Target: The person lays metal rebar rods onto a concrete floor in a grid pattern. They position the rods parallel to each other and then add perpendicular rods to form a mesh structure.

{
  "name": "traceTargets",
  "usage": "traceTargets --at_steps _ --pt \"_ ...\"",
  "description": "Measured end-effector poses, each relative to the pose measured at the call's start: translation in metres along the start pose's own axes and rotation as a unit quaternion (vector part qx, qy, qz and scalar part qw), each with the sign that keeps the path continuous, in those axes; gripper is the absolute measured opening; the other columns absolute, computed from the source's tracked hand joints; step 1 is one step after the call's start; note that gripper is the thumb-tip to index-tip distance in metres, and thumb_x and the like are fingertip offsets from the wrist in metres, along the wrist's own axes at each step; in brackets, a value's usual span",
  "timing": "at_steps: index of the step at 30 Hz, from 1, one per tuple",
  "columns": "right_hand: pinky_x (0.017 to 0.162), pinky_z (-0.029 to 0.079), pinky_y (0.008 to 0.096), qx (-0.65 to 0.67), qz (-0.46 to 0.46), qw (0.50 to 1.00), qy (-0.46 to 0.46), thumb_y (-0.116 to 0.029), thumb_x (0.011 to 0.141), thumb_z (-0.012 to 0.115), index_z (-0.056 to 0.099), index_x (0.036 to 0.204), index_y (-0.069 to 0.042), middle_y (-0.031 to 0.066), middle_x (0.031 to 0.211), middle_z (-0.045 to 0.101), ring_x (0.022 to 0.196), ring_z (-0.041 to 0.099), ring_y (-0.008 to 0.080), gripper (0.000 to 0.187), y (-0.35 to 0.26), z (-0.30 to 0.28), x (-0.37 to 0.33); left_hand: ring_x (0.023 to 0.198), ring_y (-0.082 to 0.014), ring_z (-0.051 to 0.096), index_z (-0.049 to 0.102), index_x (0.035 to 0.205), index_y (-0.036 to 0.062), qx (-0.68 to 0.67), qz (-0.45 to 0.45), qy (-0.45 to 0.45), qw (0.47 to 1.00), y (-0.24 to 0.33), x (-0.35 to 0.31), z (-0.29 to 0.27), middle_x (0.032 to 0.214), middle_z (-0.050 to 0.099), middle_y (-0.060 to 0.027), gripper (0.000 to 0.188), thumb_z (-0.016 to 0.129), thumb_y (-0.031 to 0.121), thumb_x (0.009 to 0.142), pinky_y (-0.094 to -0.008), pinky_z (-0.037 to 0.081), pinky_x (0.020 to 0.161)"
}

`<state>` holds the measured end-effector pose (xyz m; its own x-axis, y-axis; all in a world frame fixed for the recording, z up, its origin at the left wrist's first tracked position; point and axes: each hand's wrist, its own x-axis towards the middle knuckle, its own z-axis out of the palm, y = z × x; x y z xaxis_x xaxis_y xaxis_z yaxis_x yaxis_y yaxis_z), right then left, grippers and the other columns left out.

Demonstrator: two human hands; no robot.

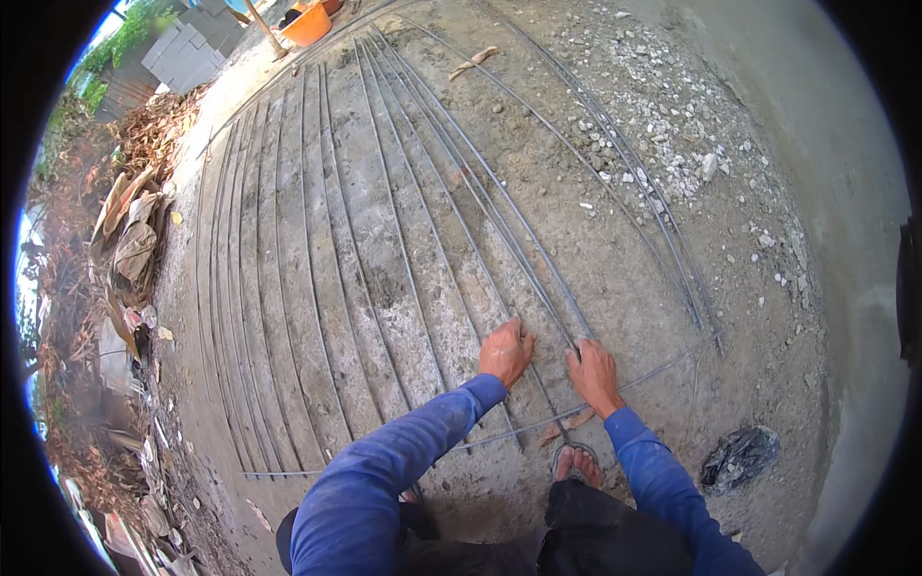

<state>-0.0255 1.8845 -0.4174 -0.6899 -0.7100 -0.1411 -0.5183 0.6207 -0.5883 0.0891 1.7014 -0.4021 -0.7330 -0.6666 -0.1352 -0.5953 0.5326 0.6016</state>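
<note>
Many thin steel rods (309, 221) lie lengthwise on the rough ground, fanning toward me from a bunch at the far side. My left hand (506, 351) is closed around one rod, whose near end runs on toward my foot. Just to its right, my right hand (594, 374) grips another rod (538, 278) in the bunch on the right side. Its fingers partly hide where they meet the metal. A single cross rod (639, 379) lies crosswise below both hands, under the near ends of the others.
Several longer bent rods (615, 134) lie to the right, beside scattered white rubble (711, 165). Dry leaves and scraps (134, 240) line the left edge. A crumpled black plastic bag (740, 459) sits near my right arm. An orange basin (305, 26) and grey blocks (192, 46) stand far off.
</note>
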Motion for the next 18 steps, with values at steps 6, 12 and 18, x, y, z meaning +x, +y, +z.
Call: traceTargets --at_steps 6,12,18 --pt "0.084 0.053 0.0511 -0.018 0.023 0.992 -0.122 -0.029 0.09 0.069 0.069 0.108 -0.003 0.0217 0.099 0.072 0.097 0.068 0.0422 0.031 0.012 -0.014 0.021 0.087 -0.0428 0.068 0.071 0.096 0.0031 -0.004 0.124 -0.253 0.959 0.049 -0.107 0.037 0.088 0.07 -0.0221 0.034 0.068 0.036 0.09 -0.0501 0.054 0.077" --pt "0.086 0.053 0.0516 0.016 0.072 0.992 -0.1 -0.029 0.093 0.065 0.068 0.108 -0.003 0.0216 0.101 0.072 0.099 0.068 0.0417 0.03 0.007 -0.018 0.009 0.088 -0.0421 0.068 0.068 0.111 0.0075 0.027 0.142 -0.252 0.957 0.042 -0.129 0.059 0.097 0.07 -0.0203 0.026 0.066 0.023 0.091 -0.0515 0.054 0.077" --pt "0.085 0.054 0.0513 -0.01 0.095 0.995 0.0 -0.027 0.094 0.064 0.059 0.118 -0.001 0.0243 0.111 0.067 0.102 0.067 0.0427 0.035 0.015 -0.031 0.011 0.085 -0.0418 0.068 0.069 0.109 0.0079 0.022 0.147 -0.255 0.955 0.059 -0.146 0.054 0.095 0.066 -0.0187 0.02 0.065 0.016 0.091 -0.0512 0.055 0.075"
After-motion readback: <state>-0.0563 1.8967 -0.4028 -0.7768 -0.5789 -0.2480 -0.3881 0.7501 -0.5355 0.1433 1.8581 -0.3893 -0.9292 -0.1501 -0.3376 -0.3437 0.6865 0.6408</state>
